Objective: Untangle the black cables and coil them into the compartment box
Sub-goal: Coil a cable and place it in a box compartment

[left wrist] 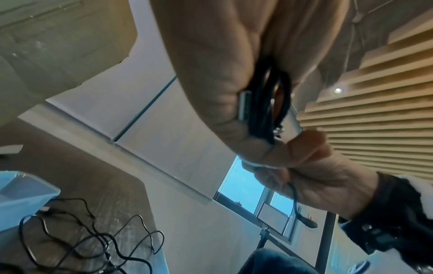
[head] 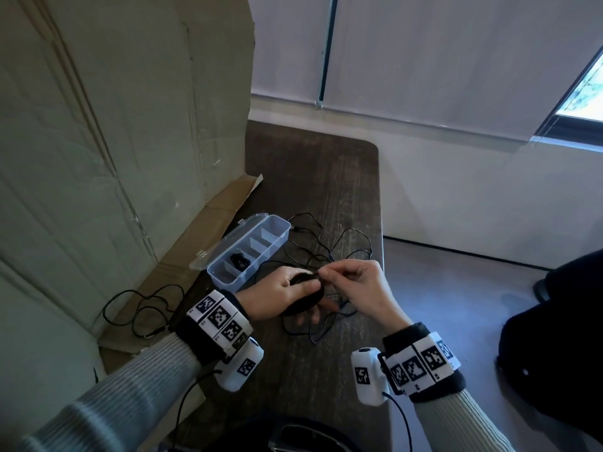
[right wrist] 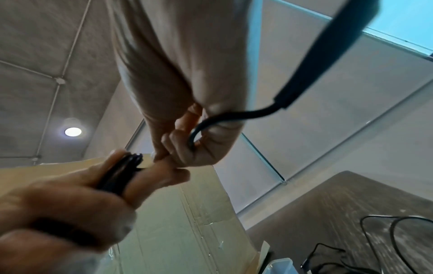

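Observation:
My left hand (head: 301, 288) grips a black cable coil (head: 308, 301) wound into several loops, above the dark wooden table (head: 310, 177). My right hand (head: 323, 274) pinches the free end of that cable right at the coil. In the right wrist view the cable's tail (right wrist: 199, 128) curves out of my right hand (right wrist: 168, 155) to a black plug (right wrist: 328, 55). The left wrist view shows the coil (left wrist: 269, 103) pressed between my left thumb and fingers. The clear compartment box (head: 225, 282) stands open at the left, with one coiled cable (head: 239, 261) in a compartment. Loose black cables (head: 329, 246) lie tangled beyond my hands.
A large cardboard sheet (head: 114, 125) leans upright on the left, its flap (head: 208, 230) lying under the box lid. Another black cable (head: 140, 308) trails over the cardboard at the lower left. The table's right edge (head: 380, 223) runs close beside my right hand.

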Motion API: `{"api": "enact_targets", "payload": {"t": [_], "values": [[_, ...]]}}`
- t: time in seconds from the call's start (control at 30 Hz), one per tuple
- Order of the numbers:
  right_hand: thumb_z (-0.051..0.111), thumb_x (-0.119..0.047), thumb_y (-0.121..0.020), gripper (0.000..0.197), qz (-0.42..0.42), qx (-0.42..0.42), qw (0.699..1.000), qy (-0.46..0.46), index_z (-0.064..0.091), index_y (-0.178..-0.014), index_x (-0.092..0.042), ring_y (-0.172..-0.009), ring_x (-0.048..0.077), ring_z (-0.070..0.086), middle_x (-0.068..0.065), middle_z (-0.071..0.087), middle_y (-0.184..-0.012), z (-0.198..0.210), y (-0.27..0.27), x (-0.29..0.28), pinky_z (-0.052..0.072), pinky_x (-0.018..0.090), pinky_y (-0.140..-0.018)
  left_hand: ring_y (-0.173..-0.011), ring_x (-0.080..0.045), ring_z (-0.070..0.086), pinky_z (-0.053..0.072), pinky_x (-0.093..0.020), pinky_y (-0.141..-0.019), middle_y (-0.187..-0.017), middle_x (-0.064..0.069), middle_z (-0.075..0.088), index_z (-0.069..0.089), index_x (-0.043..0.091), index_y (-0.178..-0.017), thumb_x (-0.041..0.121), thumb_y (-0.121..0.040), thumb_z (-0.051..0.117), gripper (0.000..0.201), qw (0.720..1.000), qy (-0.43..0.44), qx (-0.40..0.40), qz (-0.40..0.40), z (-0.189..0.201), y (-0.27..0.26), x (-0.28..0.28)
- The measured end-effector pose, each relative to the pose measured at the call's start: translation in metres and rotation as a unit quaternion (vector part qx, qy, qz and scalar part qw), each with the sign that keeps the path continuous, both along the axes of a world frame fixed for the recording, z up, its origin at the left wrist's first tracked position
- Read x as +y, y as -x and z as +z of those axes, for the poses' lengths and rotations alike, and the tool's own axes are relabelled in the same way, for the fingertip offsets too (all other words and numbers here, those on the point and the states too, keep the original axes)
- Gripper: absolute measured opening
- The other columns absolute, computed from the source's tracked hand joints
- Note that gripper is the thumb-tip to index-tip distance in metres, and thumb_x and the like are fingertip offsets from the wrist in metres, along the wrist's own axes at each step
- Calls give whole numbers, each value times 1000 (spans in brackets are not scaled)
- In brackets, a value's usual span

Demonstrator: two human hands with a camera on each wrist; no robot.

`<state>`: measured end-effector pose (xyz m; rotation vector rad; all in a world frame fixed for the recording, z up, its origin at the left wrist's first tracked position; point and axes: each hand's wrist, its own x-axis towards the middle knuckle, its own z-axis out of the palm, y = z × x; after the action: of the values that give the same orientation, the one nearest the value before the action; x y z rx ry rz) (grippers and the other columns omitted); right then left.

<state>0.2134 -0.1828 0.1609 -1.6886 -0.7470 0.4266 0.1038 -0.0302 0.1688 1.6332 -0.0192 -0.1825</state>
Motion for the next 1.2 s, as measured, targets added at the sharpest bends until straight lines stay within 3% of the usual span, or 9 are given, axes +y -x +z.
{"api": "enact_targets", "payload": {"t": [0.17,0.27,0.4,0.57,0.67,0.73,0.83,0.97,1.2], "values": [[68,-9,-88,19,-5,-51,999,11,75,-98,-23,-79,8,70,-7,74,-80,-14,-4,-3,55,27,-79,-104,-35,66,57,-44,-84,-115,-20,67,53,-1,-121,18,-101,38,31,965,199,45,165,0,-7,4],[67,-13,-89,19,-11,-102,994,39,74,-105,-21,-78,8,69,-6,74,-81,-21,6,-2,57,33,-81,-113,-30,62,52,-44,-93,-123,-20,63,54,0,-121,20,-101,38,33,956,206,42,205,-3,-10,6],[60,-10,-94,29,36,-202,978,29,67,-121,-17,-70,2,61,-9,64,-77,-25,22,2,51,17,-69,-114,-25,62,43,-47,-103,-119,-16,65,53,2,-117,22,-103,32,32,923,287,7,258,-2,-14,7],[55,-10,-96,34,83,-272,958,37,61,-129,-15,-69,1,55,-10,55,-78,-29,39,5,46,14,-66,-72,-19,66,58,-39,-67,-84,-9,60,53,9,-109,18,-103,36,21,874,368,-10,318,5,-19,13],[57,-10,-95,42,95,-290,952,18,54,-136,-16,-89,4,64,-6,69,-103,-22,47,6,52,18,-79,-59,-12,47,41,-21,-46,-79,-7,51,52,17,-105,19,-102,37,16,882,345,-9,322,0,-22,12],[59,-9,-94,40,98,-281,955,-1,57,-133,-17,-98,0,64,-10,68,-113,-16,50,4,51,15,-85,-57,-9,41,33,-18,-43,-77,-4,49,53,21,-100,24,-103,36,17,901,297,-4,318,-3,-23,11],[64,-18,-90,26,142,-265,954,27,68,-116,-22,-82,2,63,-10,67,-93,-6,49,1,52,18,-74,-55,-6,34,26,-16,-44,-74,2,47,50,24,-85,38,-101,35,26,921,263,12,288,-6,-21,8],[65,-19,-88,37,224,-231,946,50,63,-125,-22,-91,7,64,-7,66,-100,2,48,-4,54,27,-81,-53,-7,35,24,-17,-42,-69,3,53,46,23,-77,60,-94,31,43,915,306,46,257,-8,-17,11],[62,-13,-93,13,188,-179,966,-13,75,-98,-13,-115,14,60,-2,62,-111,-4,41,1,52,39,-95,-48,-12,41,26,-20,-45,-74,-2,59,42,18,-71,46,-101,23,45,917,297,14,266,-13,-17,12]]}}
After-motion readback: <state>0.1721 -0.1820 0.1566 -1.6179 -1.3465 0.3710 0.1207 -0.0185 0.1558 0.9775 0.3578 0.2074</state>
